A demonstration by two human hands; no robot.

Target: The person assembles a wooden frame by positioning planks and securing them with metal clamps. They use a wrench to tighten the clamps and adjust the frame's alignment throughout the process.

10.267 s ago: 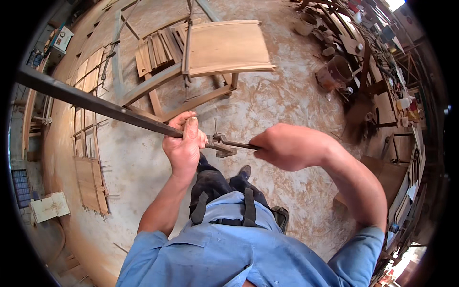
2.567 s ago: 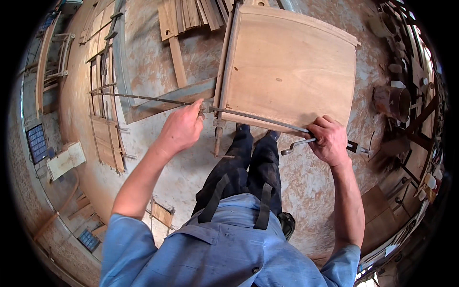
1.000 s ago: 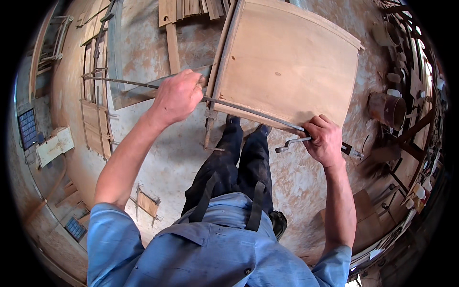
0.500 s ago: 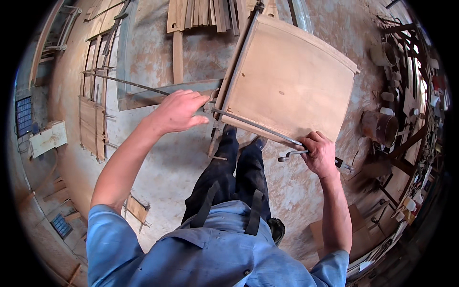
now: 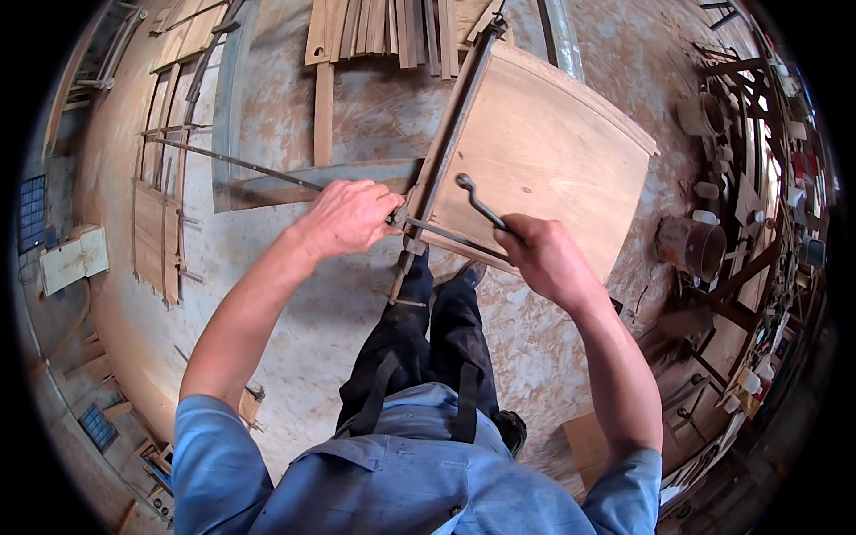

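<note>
A wooden panel (image 5: 544, 169) with framed edges lies before me, slightly turned. A bar clamp (image 5: 450, 120) runs along its left edge, its threaded screw end (image 5: 397, 285) pointing toward me. A second long bar clamp (image 5: 245, 166) crosses from the far left to the panel's near edge. My left hand (image 5: 350, 217) has its fingers closed round the sliding jaw (image 5: 399, 214) of that long clamp, beside the panel's near left corner. My right hand (image 5: 551, 259) grips a cranked ring wrench (image 5: 481, 205) above the panel's near edge; its ring end points up and left over the panel.
Several wooden strips (image 5: 383, 31) are stacked beyond the panel. To the left, another clamped wooden frame (image 5: 159, 236) lies on the floor. Rusty buckets (image 5: 691, 245) and cluttered shelving (image 5: 758, 223) line the right side. My legs (image 5: 419, 339) stand just below the panel.
My right hand has moved left with the wrench, whose ring end has swung up over the panel. My left hand, its thumb spread before, has closed on the clamp jaw.
</note>
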